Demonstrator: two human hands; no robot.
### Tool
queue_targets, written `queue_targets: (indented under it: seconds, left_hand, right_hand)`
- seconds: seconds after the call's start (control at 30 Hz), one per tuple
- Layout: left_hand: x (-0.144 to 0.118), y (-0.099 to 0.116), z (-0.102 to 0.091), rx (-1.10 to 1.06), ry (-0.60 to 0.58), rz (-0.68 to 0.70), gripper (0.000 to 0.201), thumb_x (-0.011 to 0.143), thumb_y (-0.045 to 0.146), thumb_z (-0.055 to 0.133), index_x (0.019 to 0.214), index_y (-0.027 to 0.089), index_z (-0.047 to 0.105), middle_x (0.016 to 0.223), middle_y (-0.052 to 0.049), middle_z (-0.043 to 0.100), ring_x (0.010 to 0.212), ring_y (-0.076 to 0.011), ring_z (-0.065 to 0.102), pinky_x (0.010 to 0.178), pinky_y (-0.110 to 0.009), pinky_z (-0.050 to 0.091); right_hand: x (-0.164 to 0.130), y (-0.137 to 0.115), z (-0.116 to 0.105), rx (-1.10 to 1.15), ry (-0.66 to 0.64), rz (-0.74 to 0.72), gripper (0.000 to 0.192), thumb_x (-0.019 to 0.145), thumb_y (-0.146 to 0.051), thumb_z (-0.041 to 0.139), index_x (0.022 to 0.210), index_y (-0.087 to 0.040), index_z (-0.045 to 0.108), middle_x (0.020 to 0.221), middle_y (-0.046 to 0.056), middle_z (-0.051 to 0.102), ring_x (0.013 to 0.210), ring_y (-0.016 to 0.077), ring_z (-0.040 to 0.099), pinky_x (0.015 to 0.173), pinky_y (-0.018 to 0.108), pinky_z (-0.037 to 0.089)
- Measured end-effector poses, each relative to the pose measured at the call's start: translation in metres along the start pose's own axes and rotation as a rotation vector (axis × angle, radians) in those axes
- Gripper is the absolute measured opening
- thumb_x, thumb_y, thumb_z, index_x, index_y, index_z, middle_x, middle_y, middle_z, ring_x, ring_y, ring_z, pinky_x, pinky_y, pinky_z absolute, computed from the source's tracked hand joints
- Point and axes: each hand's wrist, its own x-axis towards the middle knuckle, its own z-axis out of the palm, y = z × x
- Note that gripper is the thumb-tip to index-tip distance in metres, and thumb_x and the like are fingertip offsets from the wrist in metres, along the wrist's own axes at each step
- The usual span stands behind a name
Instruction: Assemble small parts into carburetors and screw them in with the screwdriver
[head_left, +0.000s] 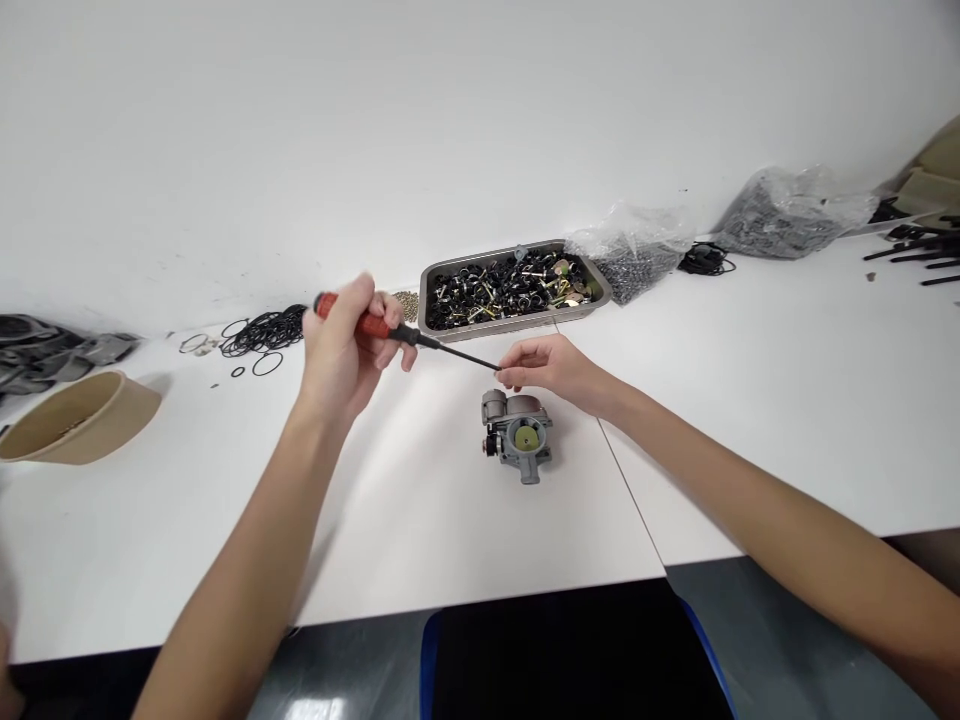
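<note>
My left hand grips a screwdriver by its red handle, with the black shaft pointing right. My right hand pinches at the tip of the shaft, fingers closed on it; whether a small part sits between them is too small to tell. Just below my right hand a grey metal carburetor rests on the white table, untouched by either hand.
A metal tray of small black and brass parts sits behind. Two plastic bags of dark parts lie at the back right. Black rubber rings are scattered at left, beside a brown paper bowl.
</note>
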Motion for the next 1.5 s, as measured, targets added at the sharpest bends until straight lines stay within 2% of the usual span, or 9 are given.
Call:
queue_targets:
  seconds: [0.23, 0.4, 0.47, 0.53, 0.8, 1.1, 1.27, 1.37, 1.5]
  left_hand:
    - [0.022, 0.047, 0.037, 0.210, -0.306, 0.216, 0.030, 0.086, 0.017, 0.056, 0.056, 0.015, 0.055, 0.052, -0.001, 0.057, 0.030, -0.0056, 0.036, 0.030, -0.024, 0.040]
    - [0.021, 0.061, 0.038, 0.241, -0.286, 0.313, 0.031, 0.085, 0.019, 0.055, 0.054, 0.016, 0.053, 0.048, 0.001, 0.050, 0.030, -0.0061, 0.034, 0.028, -0.025, 0.036]
    - [0.018, 0.065, 0.033, 0.224, -0.258, 0.292, 0.032, 0.085, 0.022, 0.056, 0.053, 0.016, 0.052, 0.047, 0.001, 0.048, 0.030, -0.0070, 0.034, 0.027, -0.026, 0.035]
    - [0.015, 0.067, 0.027, 0.224, -0.216, 0.268, 0.035, 0.086, 0.025, 0.055, 0.052, 0.016, 0.051, 0.045, 0.001, 0.046, 0.029, -0.0073, 0.034, 0.027, -0.026, 0.033]
    - [0.007, 0.060, 0.029, 0.236, -0.307, 0.299, 0.032, 0.082, 0.013, 0.053, 0.050, 0.015, 0.055, 0.044, 0.001, 0.045, 0.028, -0.0084, 0.033, 0.024, -0.029, 0.030]
    - [-0.009, 0.058, 0.044, 0.328, -0.493, 0.221, 0.032, 0.081, 0.017, 0.063, 0.050, 0.015, 0.056, 0.043, 0.003, 0.035, 0.036, -0.0108, 0.049, 0.027, -0.020, 0.029]
    - [-0.013, 0.057, 0.051, 0.344, -0.537, 0.191, 0.031, 0.082, 0.022, 0.065, 0.052, 0.015, 0.060, 0.044, 0.002, 0.045, 0.037, -0.0134, 0.052, 0.026, -0.021, 0.028]
    - [-0.013, 0.054, 0.054, 0.296, -0.490, 0.096, 0.030, 0.078, 0.019, 0.069, 0.050, 0.013, 0.060, 0.046, -0.001, 0.051, 0.036, -0.0131, 0.053, 0.027, -0.020, 0.028]
    - [-0.014, 0.048, 0.050, 0.141, -0.315, -0.187, 0.027, 0.076, 0.013, 0.070, 0.051, 0.014, 0.061, 0.052, -0.004, 0.055, 0.038, -0.0128, 0.055, 0.029, -0.019, 0.033]
  right_hand:
    - [-0.002, -0.006, -0.005, 0.122, -0.127, -0.126, 0.022, 0.073, -0.034, 0.077, 0.083, -0.017, 0.070, 0.102, 0.005, 0.068, 0.084, 0.0131, 0.063, 0.081, 0.031, 0.050]
    - [-0.006, -0.011, -0.013, -0.126, -0.440, -0.256, 0.057, 0.067, -0.034, 0.082, 0.120, -0.024, 0.063, 0.126, 0.007, 0.059, 0.120, 0.0216, 0.053, 0.103, 0.038, 0.040]
    - [-0.009, -0.014, -0.013, -0.254, -0.593, -0.240, 0.078, 0.060, -0.031, 0.087, 0.131, -0.029, 0.055, 0.139, 0.007, 0.049, 0.127, 0.0234, 0.047, 0.105, 0.037, 0.040]
    - [-0.013, -0.017, -0.011, -0.349, -0.671, -0.222, 0.080, 0.060, -0.029, 0.087, 0.133, -0.032, 0.054, 0.144, 0.006, 0.042, 0.129, 0.0243, 0.044, 0.103, 0.036, 0.042]
    - [-0.017, -0.016, -0.002, -0.481, -0.661, -0.251, 0.047, 0.069, -0.028, 0.081, 0.113, -0.030, 0.067, 0.137, 0.004, 0.040, 0.122, 0.0211, 0.049, 0.103, 0.032, 0.044]
    - [-0.017, -0.017, 0.001, -0.481, -0.654, -0.252, 0.047, 0.070, -0.026, 0.080, 0.115, -0.028, 0.067, 0.133, 0.005, 0.040, 0.114, 0.0197, 0.054, 0.101, 0.032, 0.046]
    - [-0.017, -0.015, 0.001, -0.499, -0.649, -0.275, 0.045, 0.070, -0.028, 0.080, 0.114, -0.026, 0.067, 0.132, 0.006, 0.041, 0.119, 0.0207, 0.051, 0.103, 0.032, 0.044]
    - [-0.017, -0.013, 0.001, -0.488, -0.647, -0.283, 0.044, 0.070, -0.028, 0.080, 0.112, -0.026, 0.068, 0.132, 0.006, 0.042, 0.123, 0.0223, 0.048, 0.103, 0.032, 0.044]
    - [-0.017, -0.013, 0.001, -0.488, -0.631, -0.288, 0.043, 0.068, -0.026, 0.081, 0.110, -0.026, 0.068, 0.131, 0.006, 0.043, 0.123, 0.0230, 0.048, 0.103, 0.033, 0.044]
